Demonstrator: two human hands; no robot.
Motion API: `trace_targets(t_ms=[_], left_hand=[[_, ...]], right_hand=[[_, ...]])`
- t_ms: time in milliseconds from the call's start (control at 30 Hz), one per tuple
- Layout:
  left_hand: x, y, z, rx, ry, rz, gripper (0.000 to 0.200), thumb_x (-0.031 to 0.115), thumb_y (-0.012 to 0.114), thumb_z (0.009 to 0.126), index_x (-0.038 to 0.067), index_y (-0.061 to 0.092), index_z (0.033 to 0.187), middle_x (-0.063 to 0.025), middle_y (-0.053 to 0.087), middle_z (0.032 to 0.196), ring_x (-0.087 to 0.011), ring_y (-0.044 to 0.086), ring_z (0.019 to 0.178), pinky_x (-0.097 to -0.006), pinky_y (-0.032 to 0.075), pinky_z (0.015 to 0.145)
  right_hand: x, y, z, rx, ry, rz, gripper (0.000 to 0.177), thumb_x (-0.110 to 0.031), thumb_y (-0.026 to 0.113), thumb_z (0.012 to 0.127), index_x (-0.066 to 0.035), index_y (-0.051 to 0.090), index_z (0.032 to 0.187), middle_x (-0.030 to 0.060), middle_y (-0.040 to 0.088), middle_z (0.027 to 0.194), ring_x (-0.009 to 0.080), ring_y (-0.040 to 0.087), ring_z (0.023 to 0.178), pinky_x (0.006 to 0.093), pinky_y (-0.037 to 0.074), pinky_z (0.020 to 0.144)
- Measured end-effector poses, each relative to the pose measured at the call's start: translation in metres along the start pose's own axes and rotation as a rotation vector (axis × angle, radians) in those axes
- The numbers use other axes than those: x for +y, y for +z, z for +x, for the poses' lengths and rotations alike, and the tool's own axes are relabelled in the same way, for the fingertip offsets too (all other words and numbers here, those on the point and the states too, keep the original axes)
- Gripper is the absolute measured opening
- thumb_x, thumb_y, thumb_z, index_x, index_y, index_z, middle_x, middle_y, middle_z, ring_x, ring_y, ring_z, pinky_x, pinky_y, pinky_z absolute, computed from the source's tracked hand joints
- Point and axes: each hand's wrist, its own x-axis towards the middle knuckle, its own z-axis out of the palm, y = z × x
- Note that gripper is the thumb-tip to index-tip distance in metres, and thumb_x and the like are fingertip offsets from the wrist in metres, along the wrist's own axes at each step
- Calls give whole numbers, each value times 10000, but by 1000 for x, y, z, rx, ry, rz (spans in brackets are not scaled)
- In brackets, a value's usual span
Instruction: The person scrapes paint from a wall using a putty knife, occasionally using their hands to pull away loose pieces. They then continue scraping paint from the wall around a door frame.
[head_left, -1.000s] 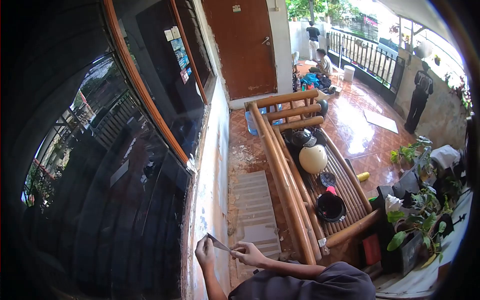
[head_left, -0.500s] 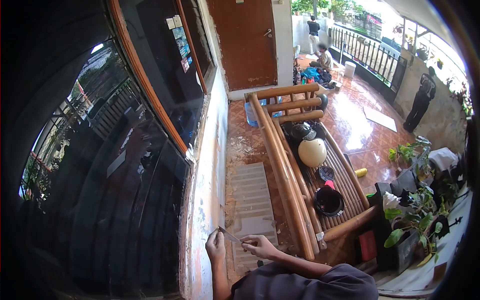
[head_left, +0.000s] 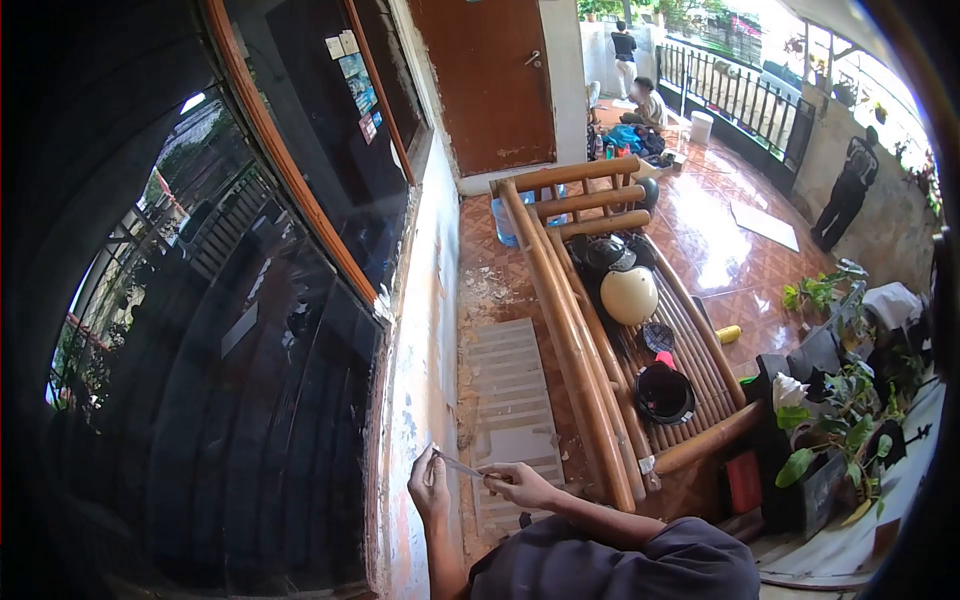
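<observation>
A thin, flat, blade-like tool stretches between my two hands, in front of the patchy lower wall. My right hand is closed around its right end. At the other end, my left hand has its fingers curled and pinched at the tip, close beside the wall. The tool is too small in view to tell its exact kind. Paint on the wall is flaking and stained.
To the right stands a bamboo bench bearing a cream helmet and a dark cap. A ridged pale sheet lies on the floor by the wall. Potted plants sit at right. Several people are farther off.
The blade-like tool now lies flatter between my hands, its face less visible. My right hand has shifted slightly upward and right; the left stays by the wall. The camera view has shifted slightly.
</observation>
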Motion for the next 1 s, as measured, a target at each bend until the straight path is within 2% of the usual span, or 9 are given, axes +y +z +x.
trace_targets(t_ms=[133,200,367,533,667,733,800,933,1000], left_hand=[[-25,-15,1,-6,4,97,316,99,556,939,-92,578,1191,-151,646,1108,-198,614,1019,-290,463,913],[-26,-19,1,-8,7,210,269,78,603,898,-88,622,1109,-161,680,1022,-197,646,948,-287,494,839],[-31,-26,0,-12,-158,144,232,122,643,892,-51,655,1046,-100,692,934,-130,635,864,-251,484,798],[-48,-42,-7,-98,-280,69,219,167,656,897,-17,667,1015,-15,652,850,-64,572,800,-215,446,750],[-64,-66,-18,-82,-323,124,199,154,639,909,-11,657,1019,-8,643,858,-61,577,814,-214,453,758],[-79,-83,-21,-101,-379,6,145,121,616,916,1,641,993,-14,628,876,-85,594,828,-229,478,786],[-84,-94,-28,-60,-435,-75,117,102,608,914,5,631,975,-20,618,883,-104,602,832,-250,497,798],[-80,-106,-34,77,-498,-255,61,73,601,892,13,601,883,-49,591,862,-148,608,803,-319,550,793],[-86,-113,-35,100,-502,-314,94,84,631,876,1,601,844,-54,611,787,-141,603,707,-295,540,723]], right_hand=[[-16,-12,-1,-50,97,211,303,-219,563,964,-78,603,1229,-27,559,784,35,440,583,197,352,509],[-19,-17,-1,-61,87,181,306,-215,565,963,-55,603,1221,-28,558,779,38,434,569,203,343,497],[-38,-20,-10,-74,128,295,299,-189,548,968,3,592,1193,-16,536,777,27,387,548,194,281,469],[-28,-12,-8,-130,165,273,305,-207,532,981,-33,594,1225,-33,528,760,27,396,535,201,305,469],[-18,6,-7,-196,198,287,321,-213,523,986,-34,579,1247,-31,517,752,32,383,536,206,306,471],[-16,16,-3,-237,197,290,326,-217,519,987,-34,576,1251,-26,523,759,38,386,535,211,313,473],[-17,25,4,-273,149,128,346,-239,524,976,-19,580,1237,4,581,773,64,459,550,235,377,490],[-9,41,22,-172,70,-185,356,-246,560,926,-4,599,1185,71,672,769,107,581,628,278,483,576],[1,47,30,-81,-22,-354,396,-254,598,894,-29,574,1219,143,687,794,245,648,679,363,503,634]])
